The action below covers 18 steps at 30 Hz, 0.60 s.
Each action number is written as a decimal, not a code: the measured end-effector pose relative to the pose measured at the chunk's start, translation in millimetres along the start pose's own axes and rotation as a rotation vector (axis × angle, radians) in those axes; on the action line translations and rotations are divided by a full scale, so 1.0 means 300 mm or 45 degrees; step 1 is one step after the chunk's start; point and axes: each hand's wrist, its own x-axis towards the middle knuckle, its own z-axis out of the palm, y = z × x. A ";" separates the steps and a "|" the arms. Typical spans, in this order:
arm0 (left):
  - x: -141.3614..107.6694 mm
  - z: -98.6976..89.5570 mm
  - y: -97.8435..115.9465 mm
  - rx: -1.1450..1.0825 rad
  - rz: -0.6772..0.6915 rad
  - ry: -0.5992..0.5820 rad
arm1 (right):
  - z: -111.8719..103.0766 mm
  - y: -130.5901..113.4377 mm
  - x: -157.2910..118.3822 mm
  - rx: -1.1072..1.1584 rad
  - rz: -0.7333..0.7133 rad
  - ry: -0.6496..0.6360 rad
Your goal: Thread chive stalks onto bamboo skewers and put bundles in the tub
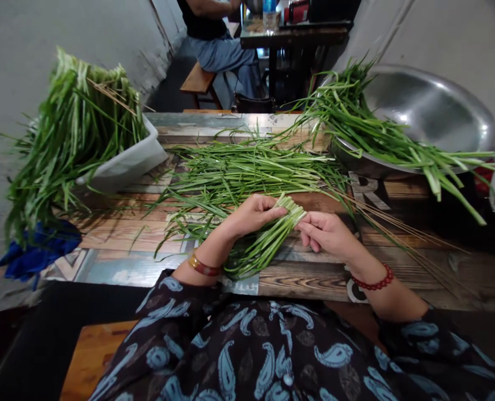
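A bunch of garlic chives is gripped in my left hand, its pale stem ends pointing up and its green leaves folded down towards me. The thumb lies across the stems. My right hand is closed in a pinch at the right edge of the same bunch, just below the cut ends. Whether a thin stick is also between those fingers cannot be made out. Right behind both hands, a spread of loose garlic chives covers the middle of the wooden table.
Several thin wooden skewers lie to the right. A steel basin with more chives stands at the back right. On the left, a white tub holds chives with skewers, above a blue cloth. A person sits beyond the table.
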 end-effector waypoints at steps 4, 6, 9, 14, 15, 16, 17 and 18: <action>-0.003 0.024 0.004 0.118 0.062 -0.185 | 0.016 0.031 -0.021 0.057 0.097 0.013; -0.007 0.028 0.010 0.249 0.063 -0.200 | 0.023 0.042 -0.016 0.032 0.075 0.066; -0.017 0.005 0.021 0.382 0.099 -0.175 | 0.026 0.047 -0.001 -0.083 -0.026 0.149; -0.031 -0.085 0.013 0.202 0.113 0.266 | -0.013 0.030 -0.011 -0.297 -0.216 0.025; -0.033 -0.097 0.011 0.150 0.122 0.367 | -0.024 0.022 -0.020 -0.357 -0.277 -0.004; -0.035 -0.103 0.011 0.111 0.142 0.419 | -0.032 0.012 -0.030 -0.420 -0.349 -0.017; -0.038 -0.104 0.016 0.088 0.167 0.415 | -0.037 0.000 -0.040 -0.481 -0.430 -0.020; -0.040 -0.099 0.024 0.082 0.190 0.353 | -0.037 -0.015 -0.051 -0.532 -0.520 -0.020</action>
